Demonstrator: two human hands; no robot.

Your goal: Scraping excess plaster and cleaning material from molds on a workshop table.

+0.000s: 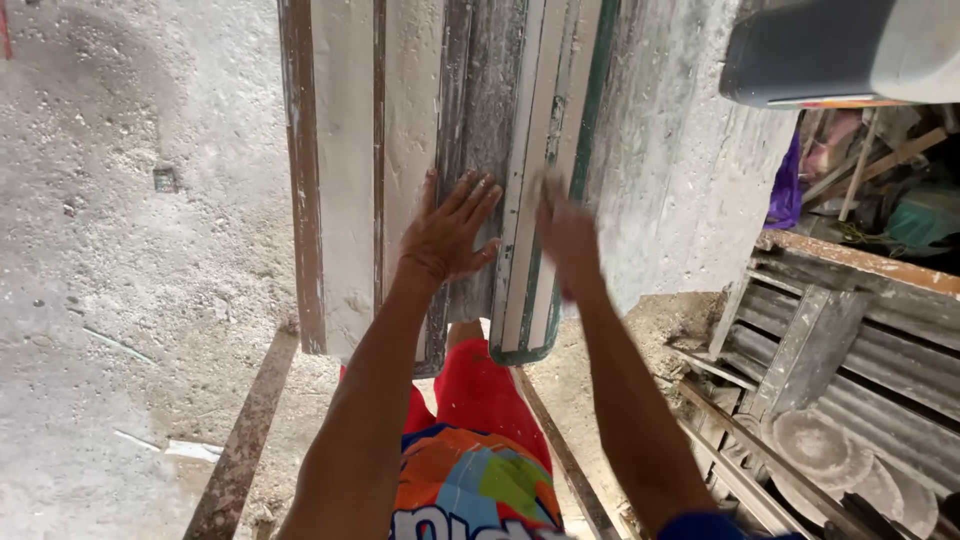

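White-crusted moulding strips, both your hands laid on them.

Your left hand (447, 232) lies flat, fingers spread, on the grey strip (480, 130). Your right hand (567, 240) is blurred against the green-edged white strip (545, 180); whether its fingers grip, you cannot tell. Strips run lengthwise away from you, side by side, ends over your red shorts (485, 395). Rusty corrugated sheets (850, 380) lie to the right.

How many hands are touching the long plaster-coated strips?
2. The left hand lies flat, fingers spread, on the grey strip; the right hand, blurred, presses the green-edged white strip beside it.
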